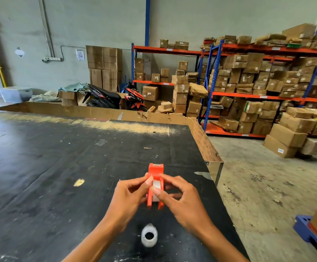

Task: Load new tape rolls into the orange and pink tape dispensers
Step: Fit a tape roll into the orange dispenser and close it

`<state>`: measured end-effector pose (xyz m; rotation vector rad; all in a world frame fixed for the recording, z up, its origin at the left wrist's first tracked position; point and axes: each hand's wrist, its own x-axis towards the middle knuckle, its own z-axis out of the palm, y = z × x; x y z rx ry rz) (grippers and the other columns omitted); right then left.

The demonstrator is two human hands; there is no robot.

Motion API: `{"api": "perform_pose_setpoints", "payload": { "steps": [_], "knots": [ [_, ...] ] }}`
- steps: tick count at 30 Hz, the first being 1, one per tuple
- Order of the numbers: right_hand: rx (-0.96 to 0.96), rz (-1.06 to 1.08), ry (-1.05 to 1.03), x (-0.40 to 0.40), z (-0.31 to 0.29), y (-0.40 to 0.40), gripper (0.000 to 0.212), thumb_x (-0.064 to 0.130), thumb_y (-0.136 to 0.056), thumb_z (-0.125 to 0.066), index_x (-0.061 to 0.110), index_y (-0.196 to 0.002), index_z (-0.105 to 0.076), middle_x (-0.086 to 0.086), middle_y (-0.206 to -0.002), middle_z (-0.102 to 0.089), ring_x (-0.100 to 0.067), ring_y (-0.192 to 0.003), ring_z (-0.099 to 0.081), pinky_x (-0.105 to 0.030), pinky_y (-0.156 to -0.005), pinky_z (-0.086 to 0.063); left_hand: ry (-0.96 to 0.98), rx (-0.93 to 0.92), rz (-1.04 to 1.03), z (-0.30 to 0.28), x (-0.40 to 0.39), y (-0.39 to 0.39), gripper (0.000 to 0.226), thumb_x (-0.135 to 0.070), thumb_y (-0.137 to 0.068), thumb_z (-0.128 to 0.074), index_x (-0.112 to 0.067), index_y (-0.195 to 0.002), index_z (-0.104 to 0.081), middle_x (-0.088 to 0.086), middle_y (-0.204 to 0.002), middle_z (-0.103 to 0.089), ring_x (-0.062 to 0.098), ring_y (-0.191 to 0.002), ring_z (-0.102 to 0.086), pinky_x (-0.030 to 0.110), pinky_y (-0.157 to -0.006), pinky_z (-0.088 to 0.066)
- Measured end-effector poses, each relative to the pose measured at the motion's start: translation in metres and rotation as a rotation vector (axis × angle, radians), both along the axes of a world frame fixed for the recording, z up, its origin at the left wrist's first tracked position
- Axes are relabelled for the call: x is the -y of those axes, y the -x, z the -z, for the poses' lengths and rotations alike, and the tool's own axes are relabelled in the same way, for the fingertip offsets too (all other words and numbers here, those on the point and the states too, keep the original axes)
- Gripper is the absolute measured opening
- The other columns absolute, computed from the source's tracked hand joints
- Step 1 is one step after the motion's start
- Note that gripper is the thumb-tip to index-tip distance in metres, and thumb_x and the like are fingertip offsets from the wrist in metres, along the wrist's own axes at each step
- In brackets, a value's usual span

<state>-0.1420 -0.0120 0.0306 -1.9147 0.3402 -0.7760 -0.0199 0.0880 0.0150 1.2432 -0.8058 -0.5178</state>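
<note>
— What does the person wear on the arms?

— Nothing that shows. Both forearms are bare right up to the bottom edge of the view, with no sleeve or cuff.

— Anything on the left hand (pixel 129 195)?

— No glove, ring, or watch at the wrist. Short, plain nails.

— And the right hand (pixel 182 199)?

— The same: bare, no glove or band, with a short, unpainted thumbnail.
</note>
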Motion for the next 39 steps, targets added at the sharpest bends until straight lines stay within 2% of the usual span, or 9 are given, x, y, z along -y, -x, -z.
{"api": "perform_pose_setpoints", "payload": {
  "steps": [2, 4, 7, 10, 15, 24, 29, 33, 39],
  "knots": [
    [-0.045, -0.003, 0.01, -0.002, -0.007, -0.004, 0.038, 0.031, -0.08, -0.074, 0.04, -0.116, -0.063, 0.004, -0.107, -0.066, -0.008, -0.097, -0.065, -0.019, -0.08, -0.056, 0.035, -0.035, -0.011, -0.003, -0.009, -0.006, 0.02, -0.016, -0.089, -0.06, -0.017, -0.102, -0.076, 0.005, -0.098, -0.079, 0.021, -0.095, -0.074, 0.027, -0.071, -0.061],
    [-0.045, 0.014, 0.01, -0.007, -0.014, -0.009, 0.042, 0.031, -0.078, -0.075, 0.029, -0.119, -0.065, 0.004, -0.108, -0.066, -0.008, -0.097, -0.065, -0.02, -0.081, -0.056, 0.059, -0.056, -0.011, -0.005, -0.019, -0.011, 0.022, -0.016, -0.087, -0.061, -0.014, -0.105, -0.074, 0.005, -0.099, -0.079, 0.02, -0.095, -0.074, 0.024, -0.069, -0.061],
    [-0.024, 0.015, 0.024, -0.02, -0.019, -0.014, 0.035, 0.03, -0.077, -0.077, 0.035, -0.111, -0.067, 0.005, -0.108, -0.062, -0.008, -0.097, -0.063, -0.024, -0.082, -0.056, 0.082, -0.054, -0.004, -0.008, -0.032, -0.012, 0.025, -0.02, -0.084, -0.063, -0.017, -0.106, -0.074, 0.002, -0.099, -0.079, 0.018, -0.094, -0.074, 0.022, -0.068, -0.06],
    [-0.104, 0.019, 0.136, -0.033, -0.023, -0.016, 0.032, 0.031, -0.078, -0.075, 0.046, -0.104, -0.064, 0.003, -0.104, -0.054, -0.008, -0.091, -0.057, -0.016, -0.076, -0.051, 0.106, -0.051, 0.007, -0.008, -0.042, -0.014, 0.025, -0.02, -0.083, -0.064, -0.019, -0.105, -0.074, 0.001, -0.102, -0.078, 0.017, -0.097, -0.073, 0.023, -0.07, -0.06],
    [-0.205, 0.049, 0.239, -0.046, -0.031, -0.012, 0.029, 0.031, -0.076, -0.076, 0.033, -0.104, -0.07, 0.005, -0.098, -0.052, -0.007, -0.084, -0.052, -0.015, -0.069, -0.039, 0.113, -0.01, 0.025, -0.009, -0.055, -0.016, 0.025, -0.024, -0.08, -0.066, -0.027, -0.103, -0.075, 0.001, -0.102, -0.078, 0.019, -0.097, -0.073, 0.028, -0.075, -0.061],
    [-0.207, 0.085, 0.274, -0.075, -0.031, 0.003, 0.017, 0.022, -0.078, -0.075, 0.022, -0.093, -0.07, 0.003, -0.096, -0.056, -0.01, -0.084, -0.054, -0.013, -0.068, -0.043, 0.1, -0.087, 0.06, 0.001, -0.069, -0.008, 0.024, -0.017, -0.081, -0.064, -0.019, -0.102, -0.075, 0.004, -0.097, -0.079, 0.022, -0.089, -0.075, 0.026, -0.066, -0.061],
    [-0.203, 0.047, 0.244, -0.084, -0.029, 0.005, 0.008, 0.009, -0.077, -0.075, 0.009, -0.082, -0.068, 0.012, -0.077, -0.053, -0.001, -0.066, -0.049, -0.01, -0.062, -0.041, 0.068, -0.085, 0.082, 0.007, -0.079, -0.001, 0.024, -0.007, -0.088, -0.06, -0.009, -0.109, -0.071, 0.006, -0.097, -0.079, 0.023, -0.09, -0.075, 0.026, -0.068, -0.062],
    [-0.175, -0.012, 0.243, -0.09, -0.035, 0.005, 0.007, 0.009, -0.077, -0.076, 0.011, -0.074, -0.069, 0.01, -0.068, -0.058, 0.001, -0.06, -0.049, -0.011, -0.059, -0.041, 0.04, -0.058, 0.086, 0.007, -0.086, 0.001, 0.025, -0.006, -0.088, -0.06, -0.01, -0.111, -0.07, 0.005, -0.099, -0.078, 0.021, -0.091, -0.074, 0.025, -0.069, -0.062],
    [-0.083, 0.07, 0.287, -0.08, -0.055, 0.002, 0.009, 0.013, -0.079, -0.075, 0.005, -0.078, -0.072, -0.005, -0.092, -0.069, -0.013, -0.08, -0.063, -0.024, -0.07, -0.049, 0.01, -0.005, 0.102, 0.008, -0.094, -0.001, 0.027, -0.008, -0.087, -0.062, -0.013, -0.112, -0.07, -0.001, -0.1, -0.079, 0.012, -0.093, -0.073, 0.021, -0.07, -0.06]
  ]
}}
